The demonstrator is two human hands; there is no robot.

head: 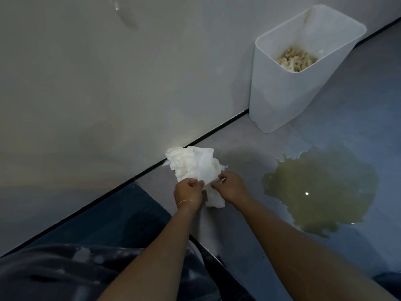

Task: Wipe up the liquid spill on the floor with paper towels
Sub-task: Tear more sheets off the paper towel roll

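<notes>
a: start nearest; what's by the body?
b: a dark-clothed leg [76,268] at the lower left, and two bare forearms reaching out over the grey floor [234,135]; a thin band [186,200] circles the left wrist.
a: and the hands?
b: the left hand [188,191] and the right hand [232,187] are close together; each pinches the near edge of a bunched wad of paper towels [195,164] between thumb and fingertips, so both grips are closed on the paper; the wad is held between them, near the dark strip [217,128] at the foot of the wall; whether its far side touches the floor i cannot tell.
a: how will it handle?
b: i'd judge it very light, soft and limp; dry, it crumples to any shape; wet, it will likely grow heavy and tear easily; so better to bunch it under the palm with fingers spread over the top than to drag it by an edge.
a: where's the liquid?
b: the spill [321,187] lies to the right of the hands, apart from the towels; a yellowish puddle with a thinner, clearer fringe on its far side; it looks untouched, so by my reading the wiping is not yet begun.
a: further off?
b: a white bin [277,98] stands against the wall [108,83], just beyond the puddle but not in it; pale crumpled stuff lies in its bottom; what exactly, i cannot tell.
</notes>
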